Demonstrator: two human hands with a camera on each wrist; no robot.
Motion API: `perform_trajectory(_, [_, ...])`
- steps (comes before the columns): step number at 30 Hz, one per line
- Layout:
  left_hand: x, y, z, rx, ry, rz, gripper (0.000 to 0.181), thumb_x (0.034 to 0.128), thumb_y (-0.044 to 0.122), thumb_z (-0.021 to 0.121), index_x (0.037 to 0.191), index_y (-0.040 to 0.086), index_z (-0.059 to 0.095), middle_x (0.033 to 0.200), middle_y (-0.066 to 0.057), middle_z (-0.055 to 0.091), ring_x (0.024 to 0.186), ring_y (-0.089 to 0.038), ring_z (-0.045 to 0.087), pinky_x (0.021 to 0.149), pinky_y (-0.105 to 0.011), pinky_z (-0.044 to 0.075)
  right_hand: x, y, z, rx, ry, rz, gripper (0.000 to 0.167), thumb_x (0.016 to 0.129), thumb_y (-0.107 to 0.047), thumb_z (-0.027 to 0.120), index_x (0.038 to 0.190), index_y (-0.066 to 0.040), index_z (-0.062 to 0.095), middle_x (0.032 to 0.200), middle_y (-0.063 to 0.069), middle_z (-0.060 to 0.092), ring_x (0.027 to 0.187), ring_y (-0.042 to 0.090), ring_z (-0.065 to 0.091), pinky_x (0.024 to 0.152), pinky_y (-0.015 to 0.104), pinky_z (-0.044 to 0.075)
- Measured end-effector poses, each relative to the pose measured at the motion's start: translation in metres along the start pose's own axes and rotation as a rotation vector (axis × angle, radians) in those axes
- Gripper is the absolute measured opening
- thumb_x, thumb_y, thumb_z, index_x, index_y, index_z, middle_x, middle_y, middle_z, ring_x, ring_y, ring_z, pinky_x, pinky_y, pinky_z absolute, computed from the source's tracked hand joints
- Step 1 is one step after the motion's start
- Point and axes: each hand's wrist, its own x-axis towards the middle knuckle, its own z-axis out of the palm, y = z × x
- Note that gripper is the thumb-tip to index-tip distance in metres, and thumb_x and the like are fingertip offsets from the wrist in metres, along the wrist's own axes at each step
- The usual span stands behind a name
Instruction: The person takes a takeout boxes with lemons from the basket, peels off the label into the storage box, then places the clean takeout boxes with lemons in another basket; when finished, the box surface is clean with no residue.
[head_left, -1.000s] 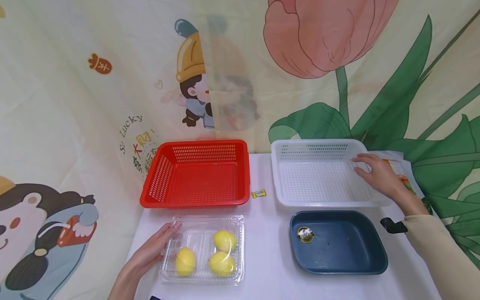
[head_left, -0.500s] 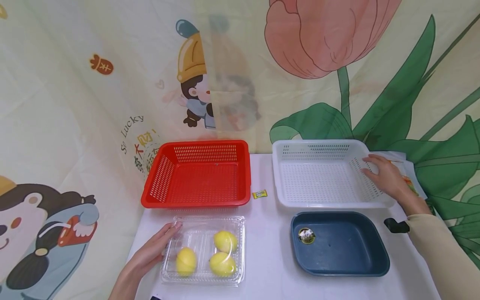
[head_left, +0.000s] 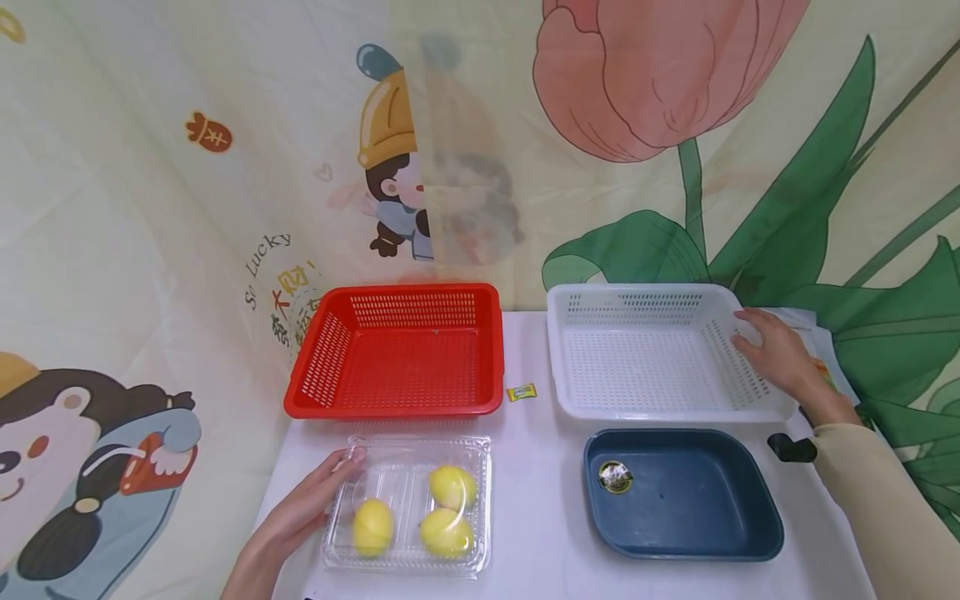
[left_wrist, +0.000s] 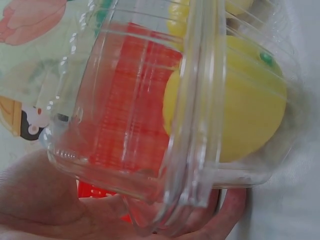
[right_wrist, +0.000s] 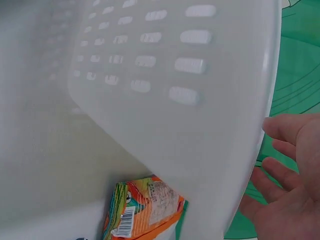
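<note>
My left hand (head_left: pixel 311 504) lies along the left side of a clear plastic box (head_left: pixel 406 454), its fingers fairly straight against the edge near the upper left corner. Several yellow fruits, one of them a lone fruit (head_left: pixel 372 527), show through the box. In the left wrist view, fingers (left_wrist: pixel 232 207) pass below the rim, close to a yellow fruit (left_wrist: pixel 245 102). At the right rim of a white basket (head_left: pixel 637 412), my right hand (head_left: pixel 783 358) stands with loosely bent fingers and nothing gripped. The right wrist view has one fingertip (right_wrist: pixel 272 125) touching or nearly touching that rim.
A red basket (head_left: pixel 408 412) stands behind the clear box. In front of the white basket is a dark blue tray (head_left: pixel 675 550) with a sticker. A small yellow packet (head_left: pixel 521 392) lies between the baskets; an orange packet (right_wrist: pixel 150 207) is by the white basket.
My right hand has drawn back to the right, from over the inside of the white basket to its right rim. The left hand and the clear box have hardly moved.
</note>
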Motion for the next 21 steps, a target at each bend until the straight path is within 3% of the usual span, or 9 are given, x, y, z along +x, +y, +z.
perform_trajectory(7, [-0.0016,-0.0027,0.0028,-0.027,0.009,0.002,0.094,0.096,0.063,0.054,0.162,0.009,0.013,0.163,-0.025,0.024,0.149,-0.047,0.022,0.112,-0.079,0.018,0.0,0.002,0.0025,0.023,-0.018,0.011,0.058,0.107,-0.02,0.049,0.15,0.014,0.03,0.155,0.042,0.022,0.137,0.066,0.025,0.107,0.08,0.023])
perform_trajectory(14, [-0.0034,-0.0064,0.0048,-0.085,0.0,0.068,0.082,0.0965,0.054,0.059,0.159,0.014,0.025,0.158,-0.019,0.035,0.143,-0.04,0.035,0.113,-0.075,0.025,-0.0012,0.0049,0.0066,0.039,-0.012,0.024,0.063,0.106,-0.02,0.05,0.155,0.01,0.022,0.16,0.039,0.015,0.14,0.065,0.022,0.108,0.079,0.021])
perform_trajectory(21, [-0.0058,-0.0045,0.0058,-0.119,-0.009,0.083,0.08,0.0974,0.051,0.06,0.159,0.015,0.024,0.159,-0.017,0.03,0.145,-0.039,0.03,0.119,-0.071,0.02,0.0016,0.0055,0.0091,0.026,-0.013,0.043,0.062,0.106,-0.018,0.049,0.154,0.011,0.023,0.161,0.038,0.014,0.14,0.065,0.021,0.108,0.079,0.021])
